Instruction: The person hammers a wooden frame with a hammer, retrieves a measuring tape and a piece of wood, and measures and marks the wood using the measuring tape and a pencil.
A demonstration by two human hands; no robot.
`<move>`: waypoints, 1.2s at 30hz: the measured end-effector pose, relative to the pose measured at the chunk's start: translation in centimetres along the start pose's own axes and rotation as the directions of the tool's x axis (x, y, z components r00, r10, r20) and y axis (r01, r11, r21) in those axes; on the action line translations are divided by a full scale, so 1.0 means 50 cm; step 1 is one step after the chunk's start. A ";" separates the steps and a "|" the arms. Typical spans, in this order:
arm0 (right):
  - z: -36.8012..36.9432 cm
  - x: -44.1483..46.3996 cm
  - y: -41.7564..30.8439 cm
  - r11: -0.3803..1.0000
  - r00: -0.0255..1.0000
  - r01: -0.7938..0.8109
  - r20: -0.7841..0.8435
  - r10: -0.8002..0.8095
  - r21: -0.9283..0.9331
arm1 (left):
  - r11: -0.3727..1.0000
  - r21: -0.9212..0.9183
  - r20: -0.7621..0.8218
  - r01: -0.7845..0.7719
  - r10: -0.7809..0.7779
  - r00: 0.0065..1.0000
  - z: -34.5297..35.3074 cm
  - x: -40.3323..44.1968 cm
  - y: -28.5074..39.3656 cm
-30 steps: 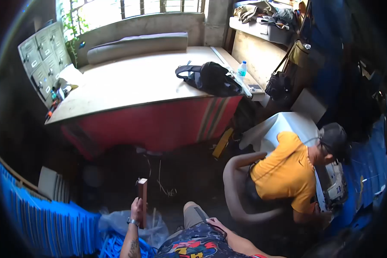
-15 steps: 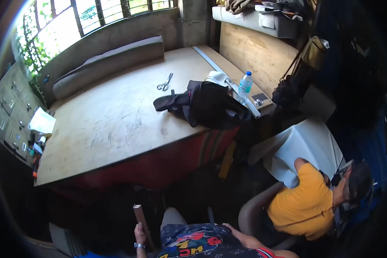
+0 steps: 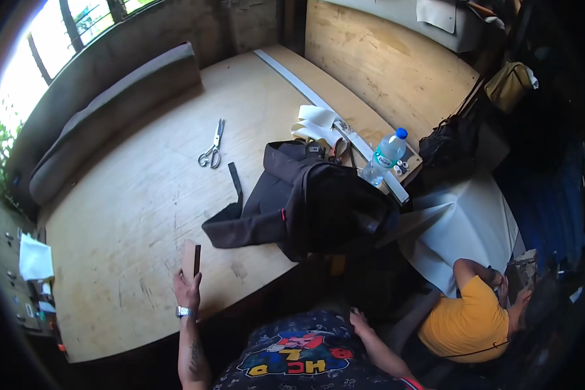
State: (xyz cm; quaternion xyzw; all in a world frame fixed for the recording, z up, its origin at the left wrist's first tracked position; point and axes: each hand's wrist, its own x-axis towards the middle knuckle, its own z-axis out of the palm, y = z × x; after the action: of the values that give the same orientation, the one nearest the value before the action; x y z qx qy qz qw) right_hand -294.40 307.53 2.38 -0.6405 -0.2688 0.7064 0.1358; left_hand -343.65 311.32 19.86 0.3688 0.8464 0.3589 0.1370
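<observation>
Over the front edge of the wooden table (image 3: 130,214), my left hand (image 3: 187,291) is closed around a narrow reddish-brown bar (image 3: 190,259), held upright. A watch sits on that wrist. My right hand (image 3: 357,320) is low beside my printed shirt; its fingers are partly hidden, and whether it holds anything cannot be made out. A black backpack (image 3: 325,201) lies on the table right of the bar, one strap stretching left. Behind it are silver scissors (image 3: 212,146), a white strip of material (image 3: 315,123) and a water bottle (image 3: 385,156) with a blue cap.
A long metal ruler (image 3: 292,79) runs along the table's far right. A grey roll (image 3: 117,114) lies at the back left. At lower right a person in a yellow shirt (image 3: 465,325) bends over a machine, beside pale draped material (image 3: 461,224). Lockers stand at the left edge.
The view has moved closer to the table. My left hand, with the bar, has come from the dark floor area to over the table's front edge. The person in yellow now appears lower right.
</observation>
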 end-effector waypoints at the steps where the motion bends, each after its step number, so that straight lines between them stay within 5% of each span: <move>1: 0.003 -0.020 -0.064 0.837 0.962 0.271 0.115 -0.247 -0.475 | 1.000 0.005 0.010 -0.003 0.003 1.000 0.019 0.023 0.016; 2: 0.006 -0.041 -0.128 0.402 0.852 0.433 0.221 -0.475 -0.807 | 0.993 0.117 0.012 0.007 -0.009 1.000 0.046 0.082 0.030; 4: 0.058 -0.237 -0.505 0.720 0.919 0.379 0.141 -0.369 -0.581 | 0.932 0.360 0.016 0.037 -0.046 0.999 0.081 0.130 0.039; 5: 0.059 -0.290 -0.661 0.545 0.648 0.666 0.031 -0.761 -0.509 | 0.917 0.397 0.035 0.044 -0.063 0.997 0.099 0.162 0.044; 6: 0.056 -0.317 -0.778 0.437 0.476 0.788 -0.021 -0.879 -0.434 | 0.883 0.470 0.012 0.022 -0.031 0.999 0.117 0.185 0.051; 8: 0.044 -0.346 -0.934 0.162 0.175 0.954 0.031 -0.984 -0.252 | 0.814 0.580 -0.036 -0.013 0.041 0.999 0.166 0.194 0.063; 11: 0.053 -0.322 -1.118 -0.128 -0.128 0.992 0.220 -0.967 0.017 | 0.795 0.605 -0.097 0.041 0.022 0.995 0.217 0.274 0.077; 15: 0.079 -0.227 -1.325 -0.192 -0.254 0.960 0.343 -0.904 0.204 | 0.751 0.657 -0.112 0.057 0.022 0.993 0.276 0.407 0.050; 20: 0.104 -0.106 -1.497 -0.166 -0.289 0.934 0.395 -0.872 0.317 | 0.699 0.715 -0.075 0.012 0.059 0.995 0.301 0.486 0.069; 25: 0.119 0.000 -1.609 -0.121 -0.266 0.930 0.407 -0.874 0.347 | 0.611 0.792 -0.031 0.006 0.029 0.999 0.316 0.537 0.020; 27: 0.139 0.059 -1.667 -0.073 -0.185 0.956 0.393 -0.900 0.284 | 0.636 0.771 -0.059 -0.042 0.137 0.989 0.336 0.596 0.046; 30: 0.182 0.199 -1.690 0.232 0.249 0.968 0.264 -0.932 -0.094 | 0.632 0.771 -0.035 -0.078 0.163 0.986 0.347 0.609 0.096; 32: 0.223 0.380 -1.656 0.446 0.586 0.743 0.164 -0.793 -0.498 | 0.567 0.815 0.068 -0.122 0.116 0.991 0.335 0.611 0.121; 33: 0.239 0.486 -1.619 0.387 0.650 0.573 0.112 -0.752 -0.723 | 0.572 0.811 0.071 -0.124 0.115 0.991 0.321 0.604 0.123; 34: 0.231 0.574 -1.586 0.378 0.763 0.427 0.103 -0.638 -0.821 | 0.580 0.805 0.082 -0.129 0.106 0.991 0.312 0.603 0.123; 36: 0.269 0.624 -1.608 0.273 0.819 0.199 0.007 -0.573 -0.941 | 0.605 0.786 0.090 -0.131 0.097 0.991 0.318 0.656 0.114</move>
State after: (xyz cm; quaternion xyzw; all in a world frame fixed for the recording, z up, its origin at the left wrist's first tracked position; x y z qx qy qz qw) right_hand -324.28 387.30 21.39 -0.6275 -0.7334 0.2600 -0.0257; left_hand -355.39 345.74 13.80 0.4512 0.8899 -0.0491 -0.0465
